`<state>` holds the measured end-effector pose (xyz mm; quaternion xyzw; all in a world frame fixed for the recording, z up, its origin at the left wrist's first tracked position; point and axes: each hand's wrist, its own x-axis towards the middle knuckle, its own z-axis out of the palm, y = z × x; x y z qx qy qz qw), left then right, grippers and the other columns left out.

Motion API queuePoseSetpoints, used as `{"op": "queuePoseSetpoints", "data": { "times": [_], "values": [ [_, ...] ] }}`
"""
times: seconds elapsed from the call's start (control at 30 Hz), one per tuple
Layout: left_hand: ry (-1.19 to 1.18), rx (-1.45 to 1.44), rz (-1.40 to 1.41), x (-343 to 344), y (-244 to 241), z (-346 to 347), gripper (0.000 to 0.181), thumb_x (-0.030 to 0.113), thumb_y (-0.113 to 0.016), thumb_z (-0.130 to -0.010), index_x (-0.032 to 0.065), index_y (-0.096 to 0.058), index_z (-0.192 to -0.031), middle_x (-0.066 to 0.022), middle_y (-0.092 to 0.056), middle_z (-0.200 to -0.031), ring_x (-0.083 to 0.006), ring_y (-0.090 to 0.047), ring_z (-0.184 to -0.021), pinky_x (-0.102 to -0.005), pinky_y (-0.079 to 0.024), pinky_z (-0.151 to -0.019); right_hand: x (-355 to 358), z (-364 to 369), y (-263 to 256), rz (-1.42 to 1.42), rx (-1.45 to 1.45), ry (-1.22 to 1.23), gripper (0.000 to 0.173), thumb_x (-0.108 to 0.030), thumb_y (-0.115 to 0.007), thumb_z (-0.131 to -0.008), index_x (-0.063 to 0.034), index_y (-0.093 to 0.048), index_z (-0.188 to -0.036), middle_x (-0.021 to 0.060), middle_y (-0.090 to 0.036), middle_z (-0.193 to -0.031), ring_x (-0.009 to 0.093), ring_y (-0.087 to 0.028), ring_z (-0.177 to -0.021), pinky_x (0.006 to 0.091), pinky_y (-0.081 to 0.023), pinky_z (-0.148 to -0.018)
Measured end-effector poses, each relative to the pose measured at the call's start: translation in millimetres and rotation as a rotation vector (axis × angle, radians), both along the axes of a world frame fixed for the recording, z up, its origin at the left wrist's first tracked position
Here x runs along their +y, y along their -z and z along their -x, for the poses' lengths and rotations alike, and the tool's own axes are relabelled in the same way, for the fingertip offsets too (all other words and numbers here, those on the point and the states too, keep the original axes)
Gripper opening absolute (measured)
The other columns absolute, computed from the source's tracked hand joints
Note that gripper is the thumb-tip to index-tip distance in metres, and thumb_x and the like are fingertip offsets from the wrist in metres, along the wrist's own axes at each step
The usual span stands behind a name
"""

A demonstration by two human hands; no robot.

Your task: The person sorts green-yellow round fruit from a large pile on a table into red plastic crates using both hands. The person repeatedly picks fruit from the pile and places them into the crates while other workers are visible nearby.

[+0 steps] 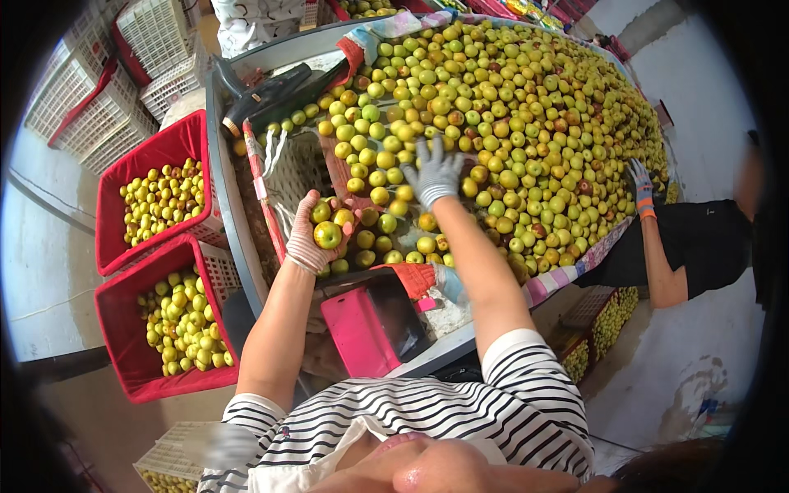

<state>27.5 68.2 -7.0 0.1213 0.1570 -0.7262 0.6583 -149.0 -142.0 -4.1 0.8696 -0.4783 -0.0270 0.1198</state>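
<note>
My left hand [303, 237], in a pale striped glove, is palm up and cradles several green-yellow jujubes [327, 235] with brown patches. It is over the near left part of the sorting table, beside a pale plastic crate [288, 166] set into an opening. My right hand [436, 175], in a grey glove, reaches palm down with fingers spread onto loose jujubes [385, 159] at the edge of the heap. Nothing shows in its fingers, though its palm is hidden. The large jujube heap [542, 123] stretches to the far right of the table.
Two red-lined crates [106, 203] [114, 336] with jujubes stand left of the table's metal rim [229, 179]. A pink phone case [359, 330] lies at the near edge. Stacked crates [92, 92] rise at upper left. Another person's gloved hand [641, 185] touches the heap at right.
</note>
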Motion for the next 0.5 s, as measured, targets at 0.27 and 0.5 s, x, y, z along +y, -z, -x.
{"op": "queuePoseSetpoints", "data": {
  "times": [0.27,0.5],
  "values": [
    [-0.026,0.028,0.044,-3,-4,0,0.038,0.041,-0.065,-0.084,0.0042,-0.059,-0.084,-0.0142,-0.061,-0.108,-0.0365,-0.058,-0.106,-0.0436,-0.062,-0.060,18,-23,-19,-0.789,-0.249,-0.712,0.053,-0.050,-0.049,-0.093,-0.0141,-0.054,-0.131,0.0135,-0.051,-0.137,0.029,-0.049,-0.125,0.0387,-0.037,-0.106],
    [-0.007,-0.009,-0.023,-1,-12,6,0.036,0.040,-0.065,-0.086,0.0048,-0.058,-0.085,-0.0139,-0.062,-0.103,-0.0343,-0.061,-0.099,-0.0404,-0.061,-0.062,-141,-35,-81,-0.214,-0.421,0.140,0.057,-0.039,-0.058,-0.090,-0.0120,-0.044,-0.138,0.0104,-0.037,-0.148,0.032,-0.046,-0.127,0.0452,-0.041,-0.104]
  ]
}}
